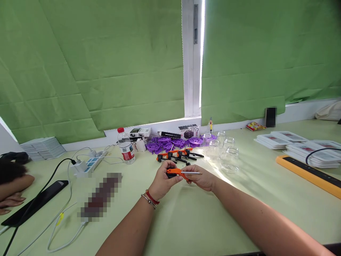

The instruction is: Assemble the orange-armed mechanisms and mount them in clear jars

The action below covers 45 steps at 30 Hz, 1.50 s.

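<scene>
My left hand (163,183) is closed around an orange-and-black plastic bracket (174,171), gripping its dark end. From the other side my right hand (204,178) pinches the orange end of the same bracket. A thin silver rod (194,172) lies across my right fingers; whether it is part of the bracket or a separate tool, I cannot tell. Just beyond my hands are several similar black-and-orange brackets (181,155) with black stems. Behind them lies a row of purple round slotted plastic parts (178,143).
A red-capped bottle (126,148) stands left of the parts, glass jars (229,160) to the right. Small boxes (188,132) line the wall. Cables and a power strip (93,163) lie left, near another person's arm (16,186). Card stacks (306,153) and a yellow-black bar (309,174) occupy the right.
</scene>
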{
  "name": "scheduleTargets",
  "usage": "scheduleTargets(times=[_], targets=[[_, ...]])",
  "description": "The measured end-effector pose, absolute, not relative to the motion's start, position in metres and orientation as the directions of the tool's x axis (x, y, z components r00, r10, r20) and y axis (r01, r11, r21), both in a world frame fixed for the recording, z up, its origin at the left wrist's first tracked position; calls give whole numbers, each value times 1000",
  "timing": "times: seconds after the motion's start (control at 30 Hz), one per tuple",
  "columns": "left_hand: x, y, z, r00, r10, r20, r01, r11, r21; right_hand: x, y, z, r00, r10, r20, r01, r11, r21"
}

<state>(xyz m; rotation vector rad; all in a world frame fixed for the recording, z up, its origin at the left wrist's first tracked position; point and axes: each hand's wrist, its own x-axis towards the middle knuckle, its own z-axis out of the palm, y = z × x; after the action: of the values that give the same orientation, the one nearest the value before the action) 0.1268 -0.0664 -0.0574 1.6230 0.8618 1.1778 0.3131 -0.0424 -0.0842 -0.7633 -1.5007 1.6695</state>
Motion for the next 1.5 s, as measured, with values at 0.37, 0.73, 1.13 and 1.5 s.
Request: scheduleTargets(times=[0.37, 0.73, 1.13, 1.5], targets=[[125, -65, -62, 326, 915, 236, -257, -155, 954, 311, -42, -86, -526, 850, 17, -193, -101, -976], [115, -43, -66, -37, 979, 198, -395, -196, 897, 295, -22, -115, -225, 943, 246, 154, 283, -947], [112, -40, -67, -116, 981, 154, -390, -188, 901, 269, -40, -96, -838, 512, 190, 542, 822, 177], [115, -36, -78, -57, 991, 120, -395, -132, 909, 270, -66, -97, -948, 271, 170, 314, 884, 347]])
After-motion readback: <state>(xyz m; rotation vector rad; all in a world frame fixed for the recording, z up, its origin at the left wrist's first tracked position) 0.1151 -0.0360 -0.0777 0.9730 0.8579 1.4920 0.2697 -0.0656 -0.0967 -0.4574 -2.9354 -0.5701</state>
